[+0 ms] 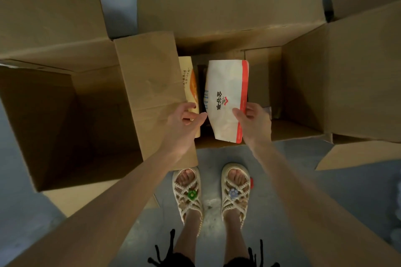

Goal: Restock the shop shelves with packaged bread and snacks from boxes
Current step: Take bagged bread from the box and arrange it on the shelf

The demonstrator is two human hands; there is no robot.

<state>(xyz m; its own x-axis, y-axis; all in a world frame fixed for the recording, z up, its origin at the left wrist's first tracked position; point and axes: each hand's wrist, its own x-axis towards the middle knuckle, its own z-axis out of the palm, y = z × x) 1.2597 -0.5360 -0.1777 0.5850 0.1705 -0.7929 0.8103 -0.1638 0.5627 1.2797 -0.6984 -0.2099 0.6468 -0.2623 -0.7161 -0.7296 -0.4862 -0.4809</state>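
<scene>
Two bare forearms (pixel 121 191) reach down nearest me, above cream rope sandals (pixel 235 188) on the grey concrete floor (pixel 303 154). The right hand (pixel 252 118) has a narrow grip, thumb on the face and fingers behind, pinching the lower red edge of a white crinkled plastic packet with a red side band (pixel 225 93). The left hand (pixel 186 115) curls its fingers round a cream packet with an orange picture (pixel 188 84). Both packets stand upright in the mouth of the open brown cardboard box (pixel 303 84). They look light, soft and a little slippery, with contents that would crush, so I'd hold them by the sealed edge, not the belly. A second open cardboard box (pixel 65 115) sits to the left.
</scene>
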